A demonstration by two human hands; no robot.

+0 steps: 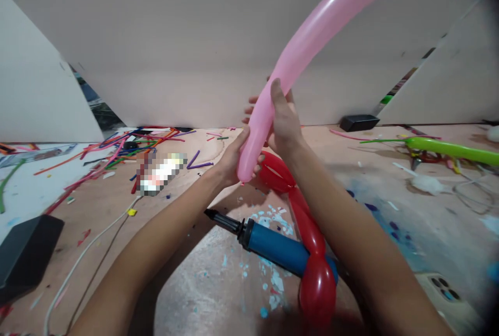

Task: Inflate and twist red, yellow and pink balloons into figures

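A long inflated pink balloon [307,40] rises from both hands and leaves the view at the top right. Around its lower, knotted end my left hand [237,154] is curled, partly hidden behind the balloon. Higher up, my right hand [284,115] grips it with the thumb in front and the fingers behind. Below the hands lies a blue balloon pump [278,245] with a black nozzle pointing left. A red twisted balloon [306,216] in several segments lies across the pump, partly hidden by my right forearm.
Uninflated balloons [117,151] in many colours are strewn at the back left. A blurred-out lit device [161,175] trails a white cable. Dark blocks stand at left [29,253] and back right [359,122]. A green balloon [452,150] and a phone [446,294] lie at right.
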